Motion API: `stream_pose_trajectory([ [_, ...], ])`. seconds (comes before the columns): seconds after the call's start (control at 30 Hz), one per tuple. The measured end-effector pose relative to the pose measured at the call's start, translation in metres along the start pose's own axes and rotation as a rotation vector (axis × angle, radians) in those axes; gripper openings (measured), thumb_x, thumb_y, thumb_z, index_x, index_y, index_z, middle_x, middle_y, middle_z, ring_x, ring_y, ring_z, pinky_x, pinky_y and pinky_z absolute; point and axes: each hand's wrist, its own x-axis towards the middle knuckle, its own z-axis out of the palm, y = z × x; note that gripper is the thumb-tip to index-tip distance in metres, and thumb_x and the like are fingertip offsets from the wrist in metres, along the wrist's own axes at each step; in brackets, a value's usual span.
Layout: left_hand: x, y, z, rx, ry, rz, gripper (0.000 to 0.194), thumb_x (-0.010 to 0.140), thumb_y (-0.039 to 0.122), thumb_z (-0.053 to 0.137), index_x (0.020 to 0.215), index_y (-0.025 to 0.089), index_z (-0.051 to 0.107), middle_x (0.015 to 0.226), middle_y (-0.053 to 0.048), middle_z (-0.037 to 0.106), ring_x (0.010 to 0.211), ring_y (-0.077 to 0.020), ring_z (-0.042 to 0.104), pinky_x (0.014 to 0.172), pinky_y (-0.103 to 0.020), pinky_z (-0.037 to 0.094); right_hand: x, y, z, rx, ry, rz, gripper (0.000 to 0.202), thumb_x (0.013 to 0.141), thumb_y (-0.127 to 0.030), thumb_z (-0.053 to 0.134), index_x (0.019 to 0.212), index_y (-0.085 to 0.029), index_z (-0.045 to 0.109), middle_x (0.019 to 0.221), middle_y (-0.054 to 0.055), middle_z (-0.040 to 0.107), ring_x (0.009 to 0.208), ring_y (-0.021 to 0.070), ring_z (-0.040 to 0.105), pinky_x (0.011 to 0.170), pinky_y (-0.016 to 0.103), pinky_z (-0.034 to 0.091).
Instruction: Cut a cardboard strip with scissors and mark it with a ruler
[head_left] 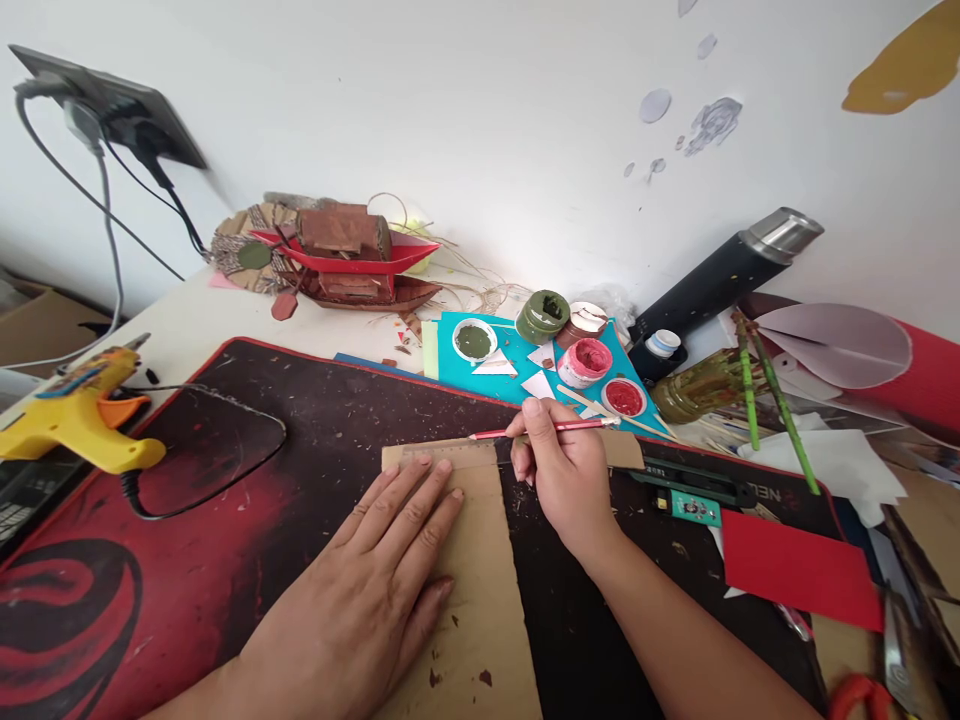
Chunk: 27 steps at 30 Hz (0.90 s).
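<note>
My left hand (382,565) lies flat, fingers spread, on a brown cardboard sheet (487,590), its fingertips at the lower edge of a clear ruler (457,455). The ruler rests along a narrow cardboard strip (626,450) that crosses the top of the sheet. My right hand (566,470) is closed around a red pencil (491,434), which points left with its tip over the ruler. The right hand's lower fingers are curled beside the strip.
A yellow glue gun (82,415) with a looping cable lies left. Paint jars (585,362) stand on blue paper behind, near model boats (345,250). A black flask (712,285), a cutter (697,480), red paper (802,570) and scissors (896,650) are right.
</note>
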Motion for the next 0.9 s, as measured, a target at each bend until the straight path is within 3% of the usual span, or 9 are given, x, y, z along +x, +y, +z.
stream_pose_trajectory([
  [0.13,-0.001,0.0,0.001,-0.003,-0.013,-0.007,0.062,0.107,0.036,0.054,0.165,0.014,0.048,0.176,-0.013,0.045,0.163,-0.0303,0.041,0.139,-0.047,0.022,0.0,-0.001,-0.001,0.027,-0.014,-0.002,0.058,0.101,-0.073,0.067,0.077,-0.021,0.067,0.049,-0.005,0.053,0.042,0.0111,0.049,0.043,0.023,0.036],
  [0.6,0.002,0.002,-0.001,0.02,0.006,-0.005,0.059,0.106,0.034,0.053,0.161,0.012,0.053,0.173,-0.015,0.049,0.161,-0.0313,0.043,0.138,-0.048,0.02,-0.005,-0.002,0.008,0.091,-0.03,-0.044,0.054,0.102,-0.069,0.068,0.078,-0.02,0.069,0.051,-0.005,0.054,0.042,0.0101,0.05,0.043,0.021,0.036],
  [0.9,0.003,0.003,-0.002,0.044,0.007,-0.002,0.058,0.105,0.033,0.053,0.159,0.013,0.055,0.171,-0.015,0.052,0.16,-0.032,0.045,0.136,-0.048,0.023,-0.003,-0.002,0.013,0.153,-0.05,0.013,0.056,0.099,-0.071,0.072,0.077,-0.019,0.069,0.048,-0.005,0.054,0.042,0.0101,0.05,0.042,0.021,0.036],
])
